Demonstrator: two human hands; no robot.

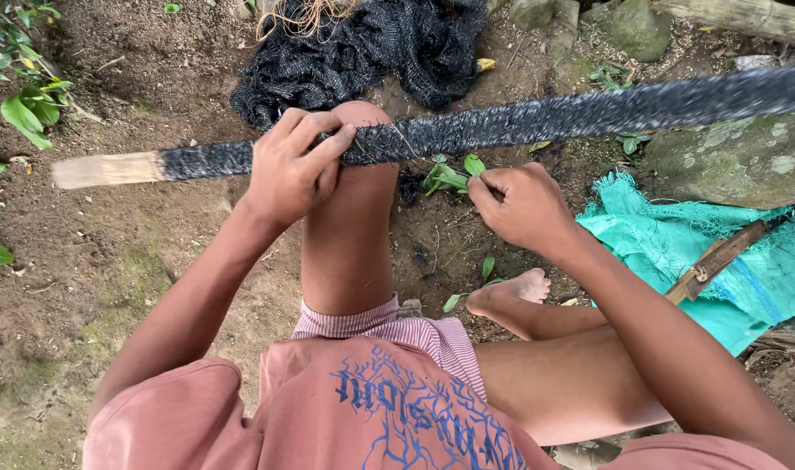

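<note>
Pole (536,117): a long wooden pole, laid across the raised knee (362,117) from left to far right; most of its length is covered in tightly wound black netting.
Bare end (106,170): a short pale stretch at the left tip is left uncovered.
Progress: the wrapping is judged largely done; only that left end, and any tying off, appears to remain.
Left hand (293,165): closed over the pole just left of the knee, fingers curled on top, the wrapped netting pinned beneath them.
Right hand (523,204): held near and below the pole, not touching it; fingers pinched narrow, seemingly on a thin thread (415,146), which is too fine to be made out with certainty.
Loose black netting (362,48): heaped on the soil beyond the pole.
Turquoise mesh cloth (728,261): spread on the ground at right, with a wooden-handled tool (719,257) lying on it.
Ground (84,261): bare earth.
</note>
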